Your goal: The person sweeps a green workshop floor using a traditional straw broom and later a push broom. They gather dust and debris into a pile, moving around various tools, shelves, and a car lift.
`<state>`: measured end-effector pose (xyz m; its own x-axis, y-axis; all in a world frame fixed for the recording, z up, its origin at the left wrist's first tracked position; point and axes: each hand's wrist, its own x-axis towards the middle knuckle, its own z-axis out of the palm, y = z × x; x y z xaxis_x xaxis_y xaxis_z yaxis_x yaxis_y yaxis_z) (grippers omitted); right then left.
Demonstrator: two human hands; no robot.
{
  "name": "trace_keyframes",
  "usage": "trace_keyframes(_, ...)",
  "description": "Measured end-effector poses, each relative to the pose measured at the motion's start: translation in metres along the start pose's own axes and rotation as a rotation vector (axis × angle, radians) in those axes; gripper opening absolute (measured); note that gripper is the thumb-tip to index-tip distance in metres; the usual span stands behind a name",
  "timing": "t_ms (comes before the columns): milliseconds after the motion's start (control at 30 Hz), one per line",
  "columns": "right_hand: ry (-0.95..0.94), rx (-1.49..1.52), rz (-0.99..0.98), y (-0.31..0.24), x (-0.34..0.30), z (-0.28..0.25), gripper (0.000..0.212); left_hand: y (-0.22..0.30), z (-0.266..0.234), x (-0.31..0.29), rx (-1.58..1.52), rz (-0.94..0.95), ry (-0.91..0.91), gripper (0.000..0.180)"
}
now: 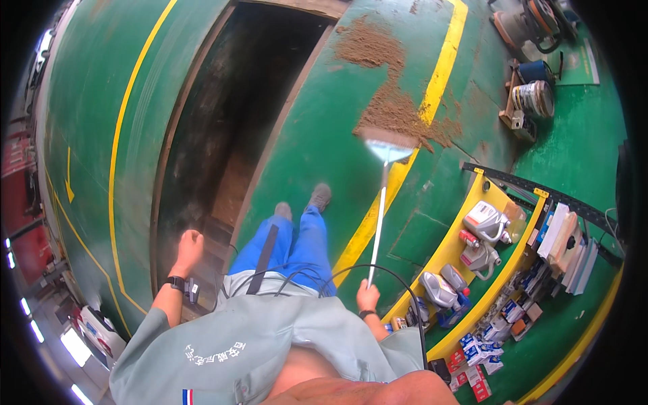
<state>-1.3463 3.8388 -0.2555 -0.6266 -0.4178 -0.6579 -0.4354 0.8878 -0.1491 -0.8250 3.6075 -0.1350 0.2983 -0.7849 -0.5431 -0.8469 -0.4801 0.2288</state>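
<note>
My right hand (pixel 368 295) is closed round the upper end of a broom's pale handle (pixel 380 226), low in the view and right of my legs. The handle slopes up and away to a wide, light broom head (pixel 389 146), slightly blurred, at the near edge of a pile of brown dirt (pixel 391 111) on the green floor. My left hand (pixel 191 244) hangs in the air at the left, over the edge of a long dark pit. Its fingers are curled in, and nothing shows in them.
The sunken pit (pixel 236 88) runs along my left, framed by a raised rim. At right stands a yellow shelf (pixel 439 270) with bottles and boxes. Farther off are buckets (pixel 533 98) and a reel-like machine (pixel 530 27). A yellow line (pixel 378 209) crosses the floor.
</note>
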Motion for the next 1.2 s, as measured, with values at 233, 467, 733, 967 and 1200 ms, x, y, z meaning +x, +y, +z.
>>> trace_keyframes(233, -0.244, 0.060, 0.142, -0.027, -0.014, 0.066, 0.059, 0.068, -0.018, 0.059, 0.153, 0.073, -0.021, 0.021)
trace_keyframes(467, -0.165, 0.526, 0.185, -0.236, 0.233, 0.038, 0.055, 0.156, -0.046, 0.160, 0.252, 0.086, -0.116, 0.027)
trace_keyframes(733, 0.000, 0.655, 0.116, -0.348, 0.410, -0.143, 0.051, 0.269, -0.100, 0.298, 0.273, 0.331, 0.018, 0.026)
trace_keyframes(967, 0.146, 0.396, 0.234, -0.225, 0.171, -0.057, 0.055, 0.345, -0.089, 0.342, 0.289, 0.309, -0.116, 0.028)
trace_keyframes(1200, -0.096, 0.335, 0.618, -0.175, 0.038, -0.006, 0.052, 0.422, -0.060, 0.323, 0.352, 0.439, -0.189, 0.027)
